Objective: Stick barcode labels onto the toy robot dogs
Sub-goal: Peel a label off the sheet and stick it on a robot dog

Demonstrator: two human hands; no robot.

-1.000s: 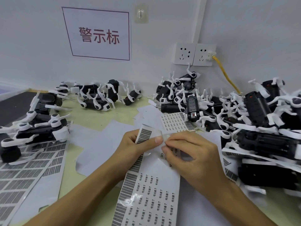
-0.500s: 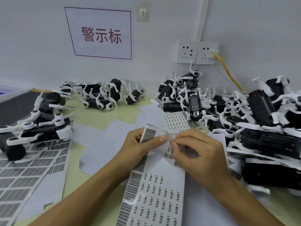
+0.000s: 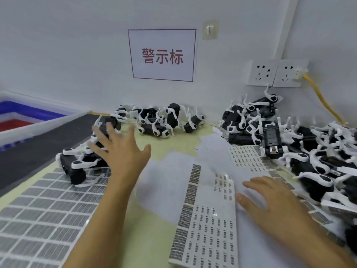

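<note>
Far left: bin [image 3: 29,120], white rim with blue and red inside, beyond a dark mat [image 3: 38,147].

Left foreground: large label sheet [image 3: 38,219], grey barcode rectangles in a grid, flat on the tabletop [image 3: 173,144]. Its far edge lies under a toy dog.

Left centre: toy dogs [image 3: 77,165], black bodies with white legs, a short row running back toward the wall.

Left hand [image 3: 119,149]: raised over that row, fingers [image 3: 98,136] spread and straight, grasping nothing. Blurred; contact with a dog cannot be told.

Back centre: second cluster of dogs [image 3: 158,122] against the wall, under a white sign [image 3: 162,55] with red characters.

Centre foreground: narrow label strip [image 3: 206,225], a dark barcode column along its left edge and small printed labels to the right, its far end curling upward.

Right hand [image 3: 270,200]: palm down just right of the strip, fingers relaxed and released. Whether a peeled label clings to a fingertip cannot be told.

Right: third label sheet [image 3: 245,157], then a large heap of dogs [image 3: 309,151], tangled legs, reaching the frame edge. Wall sockets [image 3: 276,73] above, with a yellow cable [image 3: 326,101] plugged in.

Risks, as judged:
- Interlocked legs: lifting one dog from the left row may drag or topple its neighbour.
- Loose curling strip: a brushing sleeve or wrist may fold it or stick labels together.
- Labelled and unlabelled dogs look alike from here; a dog could be tagged twice or skipped.
- Any label on a fingertip may lose tack or crease before it meets a dog.
</note>
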